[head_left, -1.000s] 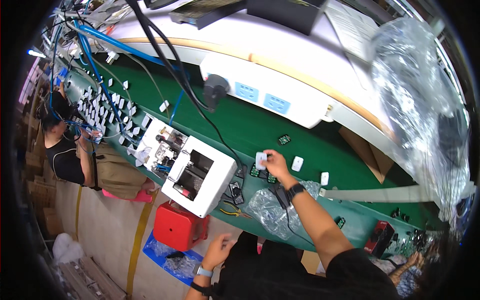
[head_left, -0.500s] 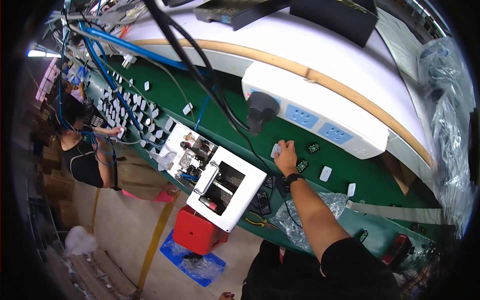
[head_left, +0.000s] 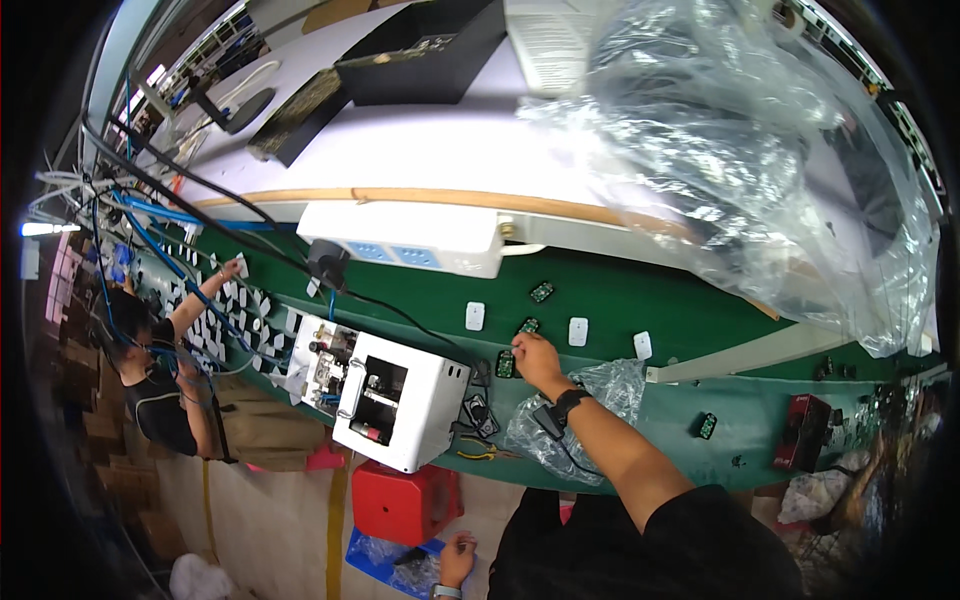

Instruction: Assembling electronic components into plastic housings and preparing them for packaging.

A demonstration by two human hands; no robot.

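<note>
Right of the white boxy machine (head_left: 428, 402), rectangular white plastic pieces (head_left: 578, 332) lie set out, green circuit boards (head_left: 506, 364) bare; whether right hand (head_left: 538, 360) or left hand (head_left: 458, 560) grasps is unclear.

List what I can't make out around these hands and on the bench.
In the head view:
Whether the right hand grips a circuit board: its own fingers hide it.
Forearm behind the left hand: cut off by the lower edge.
What lies under the large clear plastic: glare and folds hide it.
Fine details on the white cases: too small.
</note>
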